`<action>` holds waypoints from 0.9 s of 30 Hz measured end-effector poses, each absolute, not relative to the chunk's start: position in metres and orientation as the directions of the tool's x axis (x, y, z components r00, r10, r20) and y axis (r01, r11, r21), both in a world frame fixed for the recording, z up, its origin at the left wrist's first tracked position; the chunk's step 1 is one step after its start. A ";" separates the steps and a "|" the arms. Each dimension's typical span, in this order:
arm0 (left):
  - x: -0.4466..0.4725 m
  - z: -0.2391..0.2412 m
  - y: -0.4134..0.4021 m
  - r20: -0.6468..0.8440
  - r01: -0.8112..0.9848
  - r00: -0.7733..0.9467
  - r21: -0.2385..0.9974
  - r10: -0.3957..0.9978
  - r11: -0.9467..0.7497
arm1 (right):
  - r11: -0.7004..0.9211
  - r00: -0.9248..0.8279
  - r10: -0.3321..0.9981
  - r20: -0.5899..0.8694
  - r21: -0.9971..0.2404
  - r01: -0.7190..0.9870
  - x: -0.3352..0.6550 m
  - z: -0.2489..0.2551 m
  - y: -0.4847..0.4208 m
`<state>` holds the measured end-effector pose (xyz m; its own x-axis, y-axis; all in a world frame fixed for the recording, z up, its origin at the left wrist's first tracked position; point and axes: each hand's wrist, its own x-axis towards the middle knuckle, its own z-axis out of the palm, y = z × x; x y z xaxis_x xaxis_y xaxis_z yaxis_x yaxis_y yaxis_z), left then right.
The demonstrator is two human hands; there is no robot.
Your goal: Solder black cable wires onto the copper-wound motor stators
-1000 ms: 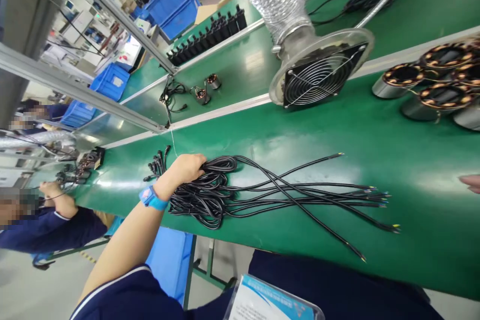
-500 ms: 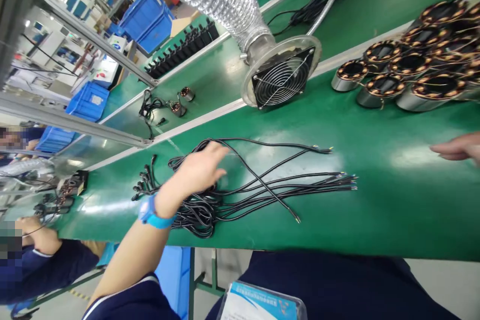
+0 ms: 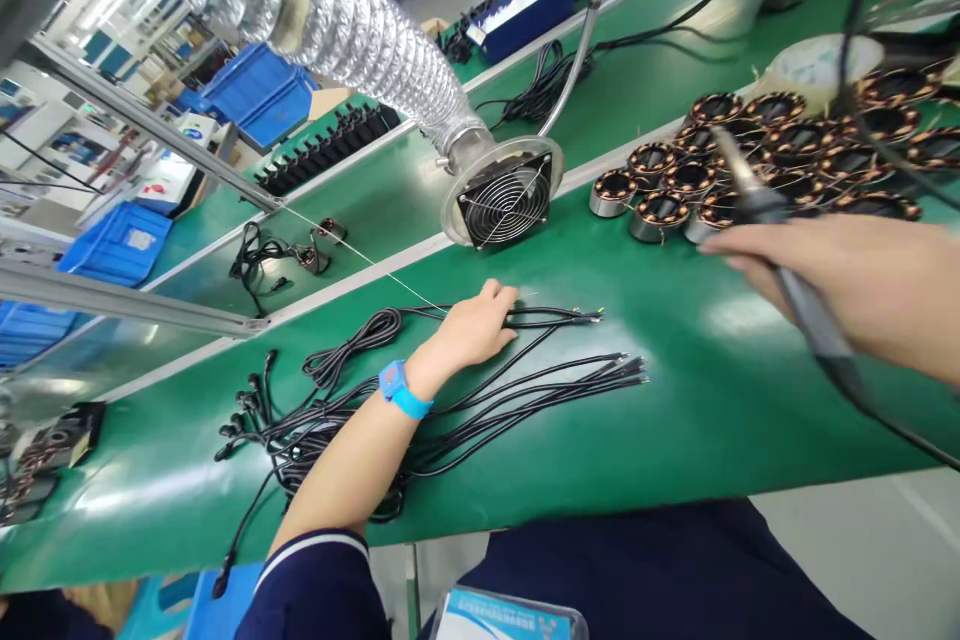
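Note:
My right hand (image 3: pixel 847 270) is wrapped round the grey handle of a soldering iron (image 3: pixel 806 305), its metal tip pointing up and left over the stators. My left hand (image 3: pixel 476 325), with a blue wrist strap (image 3: pixel 403 390), is closed on a thin solder wire (image 3: pixel 360 255). The wire comes in from the upper left, and a short end shows past the fingertips. Under and beside this hand lie black power cables (image 3: pixel 525 390), their stripped ends (image 3: pixel 630 367) pointing right. The bundle's coils are partly hidden by my left forearm.
Several copper-wound stators (image 3: pixel 660 212) stand at the right back. A round fume extractor (image 3: pixel 504 205) on a foil duct (image 3: pixel 367 35) hangs over the bench's back edge. Cable plugs (image 3: pixel 244 405) lie at the left. Behind the rail is a blue box (image 3: pixel 525 15).
My left hand has moved right to the cable ends and closed on the solder wire. My right hand has come further into view with the soldering iron. The view has shifted right.

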<state>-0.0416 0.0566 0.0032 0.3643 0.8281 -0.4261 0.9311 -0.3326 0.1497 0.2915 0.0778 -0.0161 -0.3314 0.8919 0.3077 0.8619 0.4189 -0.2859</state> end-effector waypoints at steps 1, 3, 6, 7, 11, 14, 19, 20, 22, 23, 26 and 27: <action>-0.040 -0.001 0.059 -0.420 0.939 0.344 0.149 0.840 -0.310 | 0.492 -0.426 0.851 0.306 -0.187 0.850 0.285 -0.015 0.089; -0.037 -0.007 0.062 -0.418 0.939 0.343 0.183 0.841 -0.292 | 0.553 -0.531 0.814 0.238 -0.036 0.832 0.274 -0.014 0.109; -0.035 -0.011 0.059 -0.412 0.922 0.379 0.242 0.829 -0.302 | 0.608 -0.618 0.773 0.145 0.106 0.787 0.264 -0.013 0.130; -0.035 -0.011 0.055 -0.415 0.914 0.398 0.259 0.818 -0.313 | 0.617 -0.629 0.766 0.135 0.125 0.777 0.262 -0.013 0.134; -0.032 -0.010 0.041 -0.453 0.874 0.478 0.333 0.753 -0.354 | 0.631 -0.640 0.756 0.142 0.105 0.769 0.249 -0.014 0.134; -0.033 -0.011 0.036 -0.448 0.824 0.549 0.435 0.706 -0.364 | 0.664 -0.663 0.738 0.130 0.035 0.747 0.233 -0.013 0.120; -0.038 -0.024 0.044 -0.354 0.681 0.402 0.732 0.844 -0.017 | 0.703 -0.691 0.699 0.185 -0.352 0.618 0.204 -0.017 0.087; -0.039 -0.026 0.047 -0.367 0.634 0.327 0.769 0.871 0.086 | 0.698 -0.685 0.697 0.212 -0.421 0.580 0.200 -0.019 0.083; -0.039 -0.030 0.049 -0.389 0.539 0.222 0.813 0.894 0.220 | 0.706 -0.673 0.690 0.267 -0.456 0.542 0.195 -0.024 0.079; -0.039 -0.030 0.049 -0.391 0.503 0.214 0.830 0.895 0.242 | 0.718 -0.677 0.680 0.282 -0.443 0.536 0.194 -0.027 0.078; -0.037 -0.028 0.045 -0.394 0.467 0.329 0.858 0.858 0.215 | 0.751 -0.723 0.633 0.277 -0.444 0.489 0.196 -0.036 0.078; -0.036 -0.027 0.044 -0.398 0.466 0.369 0.861 0.840 0.203 | 0.749 -0.735 0.626 0.260 -0.464 0.474 0.198 -0.038 0.077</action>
<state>-0.0360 0.0436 -0.0271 0.3686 0.8401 -0.3978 0.4658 0.2034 0.8612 0.1980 0.0766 -0.0378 -0.7354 0.6259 0.2595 0.4736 0.7487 -0.4638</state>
